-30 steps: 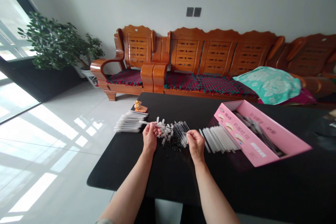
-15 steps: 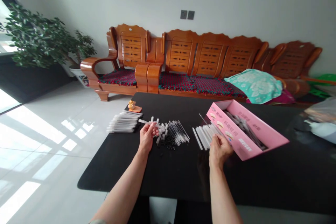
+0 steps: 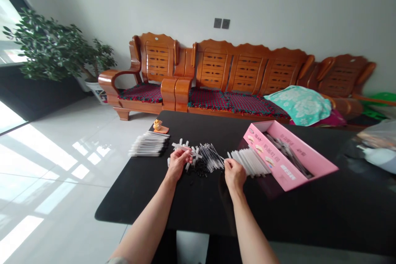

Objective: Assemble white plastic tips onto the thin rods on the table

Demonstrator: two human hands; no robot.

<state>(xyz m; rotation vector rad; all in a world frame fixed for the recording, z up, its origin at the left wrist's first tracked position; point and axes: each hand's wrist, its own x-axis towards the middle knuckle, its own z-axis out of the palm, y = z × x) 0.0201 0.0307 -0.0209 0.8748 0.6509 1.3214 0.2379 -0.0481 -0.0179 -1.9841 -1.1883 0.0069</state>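
My left hand (image 3: 177, 162) is closed on a white pen part at the left edge of a small heap of white caps (image 3: 189, 153) on the black table (image 3: 198, 202). My right hand (image 3: 234, 174) is curled with its fingers at the near end of a row of clear white tubes (image 3: 250, 161); what it pinches is too small to name. Between the hands lie a fan of thin refills (image 3: 210, 156) and small black bits (image 3: 200, 169). A stack of finished white pens (image 3: 149, 145) lies further left.
A pink cardboard box (image 3: 289, 158) holding dark pens stands on the table's right side. A small orange figurine (image 3: 158, 125) sits at the far left corner. A plastic bag (image 3: 378, 144) is at the right. Behind are a wooden sofa (image 3: 235, 78) and a potted plant (image 3: 52, 51).
My right hand went right to the tubes beside the pink box, then came back left to the near end of the tube row. My left hand stayed at the caps.
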